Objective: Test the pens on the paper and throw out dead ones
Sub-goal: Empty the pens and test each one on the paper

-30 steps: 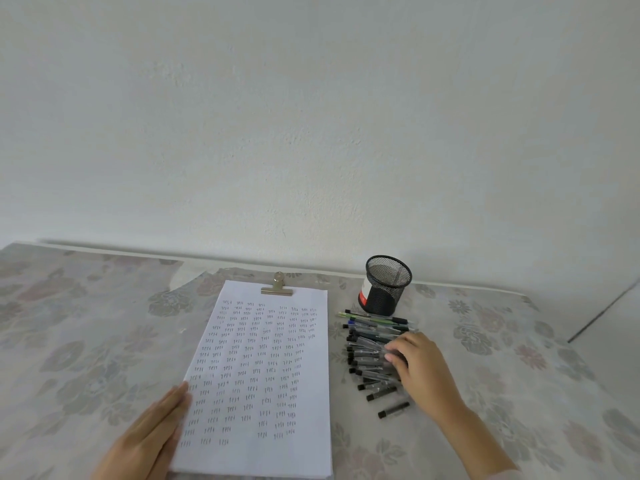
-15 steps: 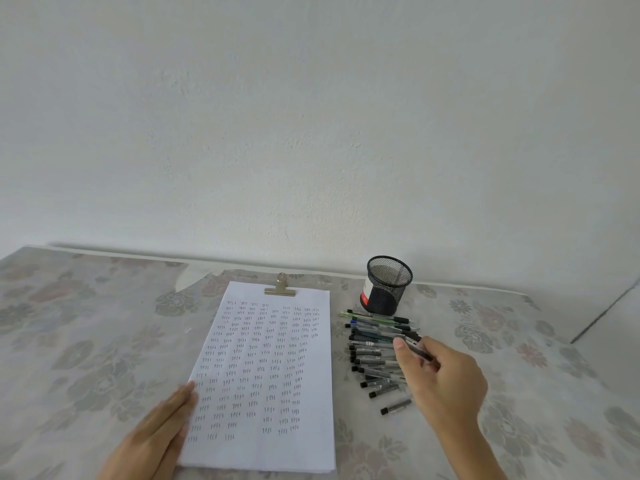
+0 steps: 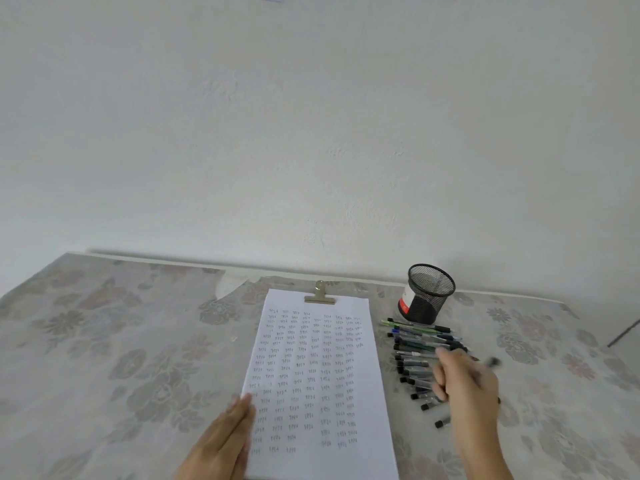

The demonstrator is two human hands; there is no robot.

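Pens [image 3: 414,362]: row lying side by side on floral tablecloth [image 3: 121,358], just right of paper [image 3: 318,375], on near side of black mesh cup [image 3: 430,292]. One pen [image 3: 492,362] gripped in right hand [image 3: 465,382], fingers curled round barrel, dark end projecting right of knuckles; hand motion-blurred, over near part of row. Left hand [image 3: 225,438]: fingers straight and together, pressed flat on paper's near left edge. Paper: rows of small ink marks, clamped at far end by brass bulldog clip [image 3: 320,296]. Red-and-white item [image 3: 404,304] at cup's left base; inside or behind, cannot tell.
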